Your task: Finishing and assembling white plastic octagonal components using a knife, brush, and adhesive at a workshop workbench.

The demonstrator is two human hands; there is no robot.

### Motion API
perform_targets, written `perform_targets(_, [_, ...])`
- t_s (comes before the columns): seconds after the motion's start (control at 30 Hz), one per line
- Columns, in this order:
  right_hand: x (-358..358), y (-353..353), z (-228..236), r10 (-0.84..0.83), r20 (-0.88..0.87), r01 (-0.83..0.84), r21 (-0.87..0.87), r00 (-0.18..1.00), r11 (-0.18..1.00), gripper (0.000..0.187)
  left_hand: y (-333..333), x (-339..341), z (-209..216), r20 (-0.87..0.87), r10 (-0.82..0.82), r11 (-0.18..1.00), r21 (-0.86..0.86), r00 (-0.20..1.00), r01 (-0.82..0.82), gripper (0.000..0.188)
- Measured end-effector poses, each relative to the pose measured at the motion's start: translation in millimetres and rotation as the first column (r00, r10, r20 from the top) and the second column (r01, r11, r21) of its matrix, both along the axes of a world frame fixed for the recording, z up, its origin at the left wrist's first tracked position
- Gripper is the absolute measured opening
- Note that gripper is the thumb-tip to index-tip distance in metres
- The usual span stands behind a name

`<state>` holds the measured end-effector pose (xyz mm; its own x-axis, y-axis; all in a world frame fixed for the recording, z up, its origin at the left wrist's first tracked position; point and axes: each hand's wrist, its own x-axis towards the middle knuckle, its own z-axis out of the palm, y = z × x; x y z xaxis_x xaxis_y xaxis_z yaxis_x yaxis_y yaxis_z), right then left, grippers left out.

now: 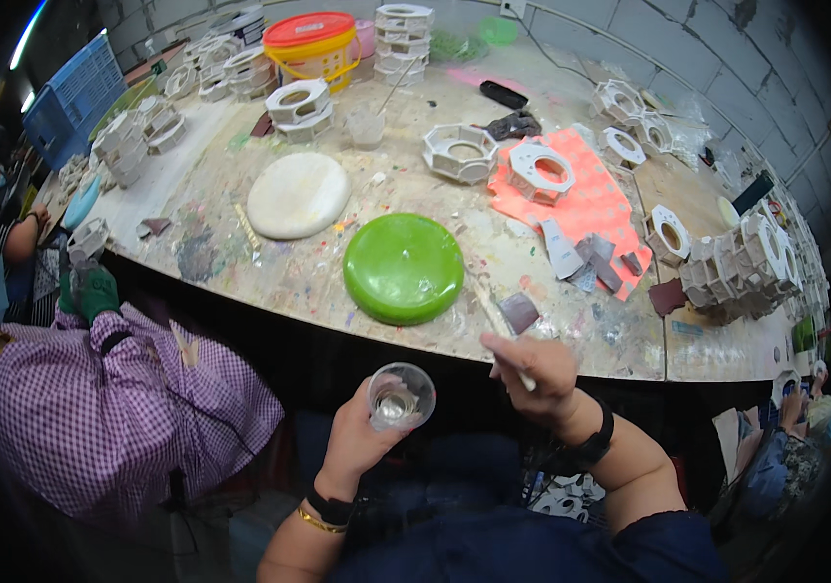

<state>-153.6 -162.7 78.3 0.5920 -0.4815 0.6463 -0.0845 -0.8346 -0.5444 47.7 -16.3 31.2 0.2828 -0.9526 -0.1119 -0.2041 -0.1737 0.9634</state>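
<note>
My left hand [359,439] is wrapped round a clear plastic cup [402,396], held in front of the table's near edge. Light glints at the cup's bottom; whether it holds liquid I cannot tell. In my right hand [543,371] is a pale stick [489,307], slanting up and left over the table edge. The tip's kind is unclear. A glossy green disc [404,268] lies on the table just beyond the cup. Behind it to the left is an off-white disc [299,194]. A brownish-grey sandpaper piece [518,313] lies beside the stick.
White octagonal frames stand on an orange sheet [571,194], in a right-hand pile [741,267] and in stacks at the back. A yellow bucket with a red lid [310,53] stands behind. At left, a person in a checked purple garment [134,408] works close by, wearing a green glove [95,291].
</note>
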Motion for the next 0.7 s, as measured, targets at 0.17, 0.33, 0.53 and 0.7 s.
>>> perform_targets(0.17, [22.1, 2.4, 3.3, 0.067, -0.014, -0.066, 0.035, 0.998, 0.997, 0.039, -4.4, -2.1, 2.5, -0.006, -0.045, 0.996, -0.071, 0.999, 0.045, 0.05])
perform_targets(0.33, [39.9, 3.7, 24.2, 0.112, -0.087, -0.103, 0.099, 0.99, 0.99, 0.029, -6.1, -4.1, 18.6, 0.082, -0.071, 0.996, -0.056, 0.994, 0.075, 0.052])
perform_targets(0.53, [31.2, 6.9, 31.4, 0.187, -0.088, -0.161, 0.244, 0.978, 0.956, 0.023, -6.3, -9.3, 29.1, 0.083, -0.09, 0.991, -0.094, 0.992, 0.098, 0.054])
perform_targets(0.7, [30.7, 17.0, 33.5, 0.177, -0.094, -0.134, 0.345, 0.98, 0.929, 0.023, -2.5, -13.4, 38.5, 0.054, -0.098, 0.99, -0.096, 0.994, 0.103, 0.052])
